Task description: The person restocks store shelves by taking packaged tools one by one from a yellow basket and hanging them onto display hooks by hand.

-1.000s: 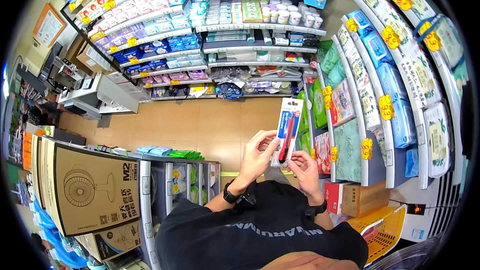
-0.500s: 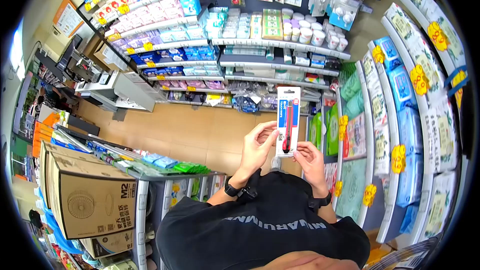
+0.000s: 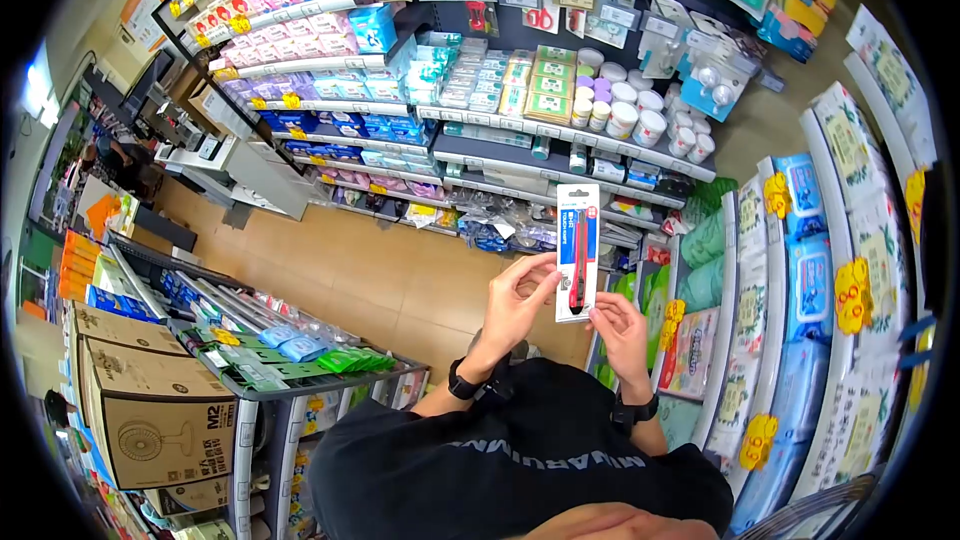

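Note:
A red and black utility knife in an upright white and blue blister pack [image 3: 578,255] is held out in front of my chest. My left hand [image 3: 517,305] pinches the pack's left edge between thumb and fingers. At the lower right corner, the fingertips of my right hand [image 3: 622,332] close on the card. The front of the pack faces me, and both hands leave the knife itself uncovered.
A stocked shelf unit [image 3: 560,130] with white tubs and boxed goods stands ahead. Shelves of wet-wipe packs [image 3: 808,285] run along my right. On my left are a low display rack [image 3: 300,375] and a fan carton [image 3: 160,430]. Tiled floor [image 3: 400,270] lies between.
My view has turned and tilted, so the shelves and cartons sit differently in the frame. Both hands keep the same hold on the pack, which appears slightly lower.

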A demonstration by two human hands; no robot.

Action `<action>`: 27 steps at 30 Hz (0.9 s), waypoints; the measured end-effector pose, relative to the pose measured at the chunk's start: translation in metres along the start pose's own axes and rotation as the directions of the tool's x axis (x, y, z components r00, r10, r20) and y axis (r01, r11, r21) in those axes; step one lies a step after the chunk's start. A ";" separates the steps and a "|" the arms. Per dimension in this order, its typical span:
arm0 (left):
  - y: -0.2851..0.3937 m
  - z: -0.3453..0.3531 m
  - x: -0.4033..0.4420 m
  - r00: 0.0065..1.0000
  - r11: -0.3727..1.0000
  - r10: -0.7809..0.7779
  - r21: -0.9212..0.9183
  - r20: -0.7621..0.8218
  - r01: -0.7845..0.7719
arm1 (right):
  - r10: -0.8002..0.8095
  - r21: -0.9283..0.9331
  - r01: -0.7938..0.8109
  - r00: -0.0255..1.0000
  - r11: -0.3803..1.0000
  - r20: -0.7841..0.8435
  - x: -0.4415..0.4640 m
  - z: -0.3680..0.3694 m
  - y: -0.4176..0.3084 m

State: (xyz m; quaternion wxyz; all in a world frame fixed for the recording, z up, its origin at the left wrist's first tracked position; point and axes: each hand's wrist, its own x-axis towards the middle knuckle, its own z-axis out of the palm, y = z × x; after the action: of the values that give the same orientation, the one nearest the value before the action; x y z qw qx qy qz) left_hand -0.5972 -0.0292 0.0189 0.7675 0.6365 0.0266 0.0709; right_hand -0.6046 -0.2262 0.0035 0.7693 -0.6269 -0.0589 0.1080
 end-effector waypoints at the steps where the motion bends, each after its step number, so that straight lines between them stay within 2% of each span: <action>1: -0.001 -0.001 0.008 1.000 1.000 0.014 0.004 -0.008 -0.014 | 0.000 0.003 0.000 1.000 1.000 0.014 0.010 0.000 0.001; 7: -0.004 -0.011 0.072 0.998 0.999 -0.032 -0.022 -0.053 0.031 | -0.005 -0.015 0.005 1.000 1.000 0.025 0.076 0.006 0.002; 11: -0.007 -0.018 0.131 0.999 1.000 -0.021 -0.022 -0.026 0.020 | -0.044 -0.049 0.044 0.999 0.998 0.000 0.130 0.008 0.001; 18: 0.016 -0.030 0.249 0.998 0.995 0.021 0.098 0.063 -0.027 | -0.112 -0.061 0.107 0.991 0.992 -0.074 0.231 0.027 -0.025; 24: 0.019 -0.036 0.321 0.989 0.998 0.012 0.062 0.146 -0.021 | -0.179 -0.061 0.172 0.973 0.983 -0.147 0.291 0.033 -0.027; 27: 0.019 -0.034 0.346 0.981 0.996 0.083 0.016 0.176 -0.087 | -0.222 -0.078 0.212 0.962 0.974 -0.156 0.312 0.031 -0.027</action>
State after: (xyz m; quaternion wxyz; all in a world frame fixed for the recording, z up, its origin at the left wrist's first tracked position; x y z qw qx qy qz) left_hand -0.2608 0.0567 0.0486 0.7554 0.6501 -0.0673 0.0471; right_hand -0.3068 -0.1269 0.0228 0.7593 -0.6465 -0.0672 -0.0309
